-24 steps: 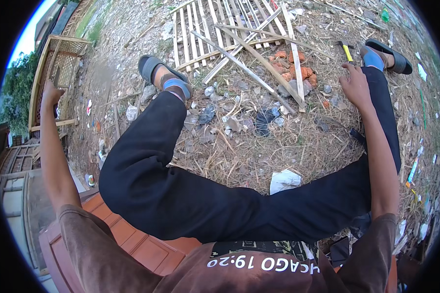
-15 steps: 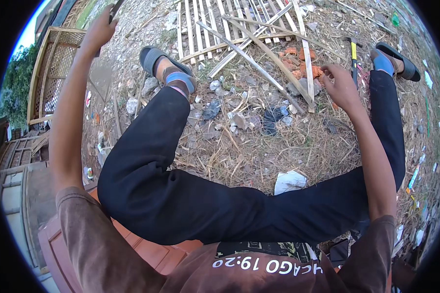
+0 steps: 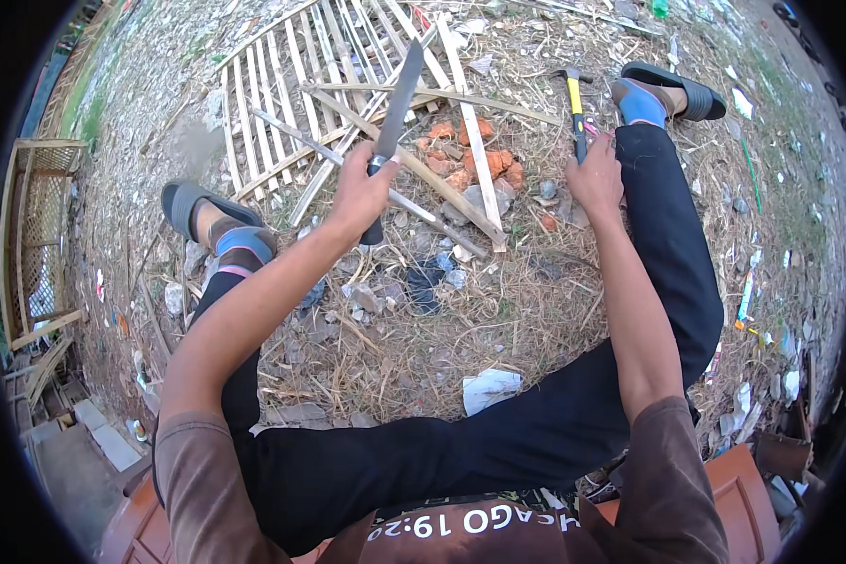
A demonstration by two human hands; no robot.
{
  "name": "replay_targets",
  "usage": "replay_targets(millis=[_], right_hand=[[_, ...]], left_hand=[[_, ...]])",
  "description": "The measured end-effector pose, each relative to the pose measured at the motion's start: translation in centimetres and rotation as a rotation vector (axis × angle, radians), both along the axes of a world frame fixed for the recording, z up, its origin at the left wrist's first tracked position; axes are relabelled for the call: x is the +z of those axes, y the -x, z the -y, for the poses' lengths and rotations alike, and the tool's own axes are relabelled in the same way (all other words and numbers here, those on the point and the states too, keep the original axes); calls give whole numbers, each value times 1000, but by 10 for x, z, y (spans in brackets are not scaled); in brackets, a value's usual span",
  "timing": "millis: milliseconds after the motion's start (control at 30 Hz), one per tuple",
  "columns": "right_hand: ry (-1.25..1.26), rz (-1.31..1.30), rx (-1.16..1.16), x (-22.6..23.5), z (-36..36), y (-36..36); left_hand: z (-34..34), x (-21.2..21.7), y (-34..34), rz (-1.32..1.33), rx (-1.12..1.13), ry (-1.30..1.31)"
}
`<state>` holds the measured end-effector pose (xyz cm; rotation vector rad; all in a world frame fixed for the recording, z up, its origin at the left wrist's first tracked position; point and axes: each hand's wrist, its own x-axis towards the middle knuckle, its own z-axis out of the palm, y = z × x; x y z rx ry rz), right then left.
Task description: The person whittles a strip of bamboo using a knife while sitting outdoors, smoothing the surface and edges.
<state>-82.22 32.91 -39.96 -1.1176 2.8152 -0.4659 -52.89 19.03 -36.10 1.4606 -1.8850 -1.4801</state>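
My left hand (image 3: pixel 362 193) is closed round the black handle of a large knife (image 3: pixel 402 99). Its broad grey blade points up and away from me, over the wooden slats. On the right, my right hand (image 3: pixel 595 177) has its thumb and fingers about the lower end of a hammer (image 3: pixel 575 99) with a yellow and black handle. The hammer's dark head is at the far end, beside my right foot. Part of the grip is hidden by the hand.
A slatted wooden frame (image 3: pixel 277 103) and loose wooden strips (image 3: pixel 475 141) lie ahead, near broken orange brick pieces (image 3: pixel 489 164). My sandalled feet stand either side. Stones, dry straw, dark plastic (image 3: pixel 426 282) and a white scrap (image 3: pixel 491 390) litter the ground. A lattice panel (image 3: pixel 42 235) stands at left.
My left hand has swung in from the far left with the knife, which now points upward before me. My right hand has reached the hammer's handle. The view has shifted right.
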Motion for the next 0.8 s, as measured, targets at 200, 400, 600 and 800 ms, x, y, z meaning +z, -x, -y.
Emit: replay_targets(millis=[200,400,600,800], right_hand=[[-350,250,-95,0,21,29],[-184,495,-183,40,42,77],[-1,326,12,96,-23,106],[285,138,-132,119,-159,144]], left_hand=[[36,-49,-20,147,342,209],[43,-59,-3,179,447,140],[76,-105,-22,172,521,325],[62,-29,9,-164,436,205]])
